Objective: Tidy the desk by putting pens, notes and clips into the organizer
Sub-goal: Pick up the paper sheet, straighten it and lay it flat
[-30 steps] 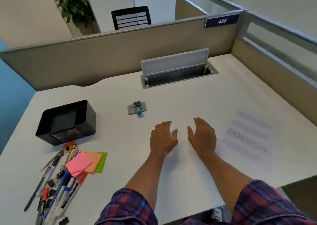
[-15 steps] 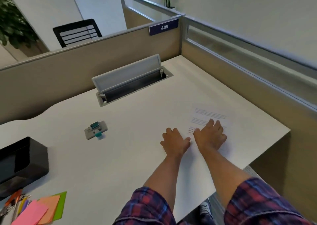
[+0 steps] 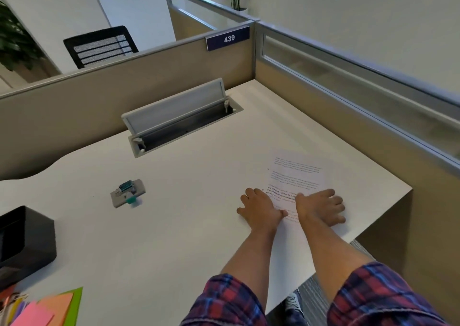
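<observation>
A printed white sheet of paper (image 3: 298, 174) lies on the right part of the white desk (image 3: 174, 213). My left hand (image 3: 260, 210) rests flat at the sheet's left edge, fingers straight. My right hand (image 3: 321, 207) lies flat on the sheet's lower part, fingers spread. The black organizer (image 3: 27, 238) stands at the left edge, partly cut off. Pink, orange and green sticky notes (image 3: 49, 308) and a few pen ends (image 3: 12, 303) show at the bottom left corner.
A small grey stamp-like gadget with a teal part (image 3: 128, 192) sits mid-desk. An open cable tray with a raised lid (image 3: 179, 116) is set into the desk's back. Beige partition walls (image 3: 99, 96) close the back and right. The desk's front edge runs near my arms.
The view has swung right, so the pens and organizer slid toward the left edge. Both hands moved right across the desk and now lie on the printed sheet.
</observation>
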Demonstrator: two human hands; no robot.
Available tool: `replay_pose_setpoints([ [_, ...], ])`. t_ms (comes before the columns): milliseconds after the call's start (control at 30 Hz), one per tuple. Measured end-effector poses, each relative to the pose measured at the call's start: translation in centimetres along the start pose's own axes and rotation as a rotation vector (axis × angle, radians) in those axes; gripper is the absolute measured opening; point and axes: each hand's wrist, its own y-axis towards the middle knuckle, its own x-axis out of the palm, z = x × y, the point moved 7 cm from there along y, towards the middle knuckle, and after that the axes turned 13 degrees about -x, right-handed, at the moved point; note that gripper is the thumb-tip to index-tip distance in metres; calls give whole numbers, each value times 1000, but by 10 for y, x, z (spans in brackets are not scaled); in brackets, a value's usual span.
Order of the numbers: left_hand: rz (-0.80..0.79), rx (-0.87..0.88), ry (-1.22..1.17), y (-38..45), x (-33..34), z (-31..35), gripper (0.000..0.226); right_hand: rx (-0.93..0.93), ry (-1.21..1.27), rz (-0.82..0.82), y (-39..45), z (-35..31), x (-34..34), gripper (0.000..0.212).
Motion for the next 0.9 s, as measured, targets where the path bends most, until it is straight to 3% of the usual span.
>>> replay_pose_setpoints([
  [200, -161, -72, -63, 9, 2, -3, 91, -34, -1, -29, 8, -1, -1, 91],
  [333, -187, -57, -111, 17, 0, -6, 64, -33, 23, -71, 13, -2, -1, 96],
  [567, -264, 55, -351, 20, -10, -10, 25, -108, 313, -173, 11, -13, 7, 65],
  [800, -355, 75, -487, 28, -28, -58, 40, -323, 816, -237, -1, -48, 7, 39],
  [900, -389, 18, -593, 39, -34, -90, 65, -426, 877, -327, -9, -69, 9, 33],
])
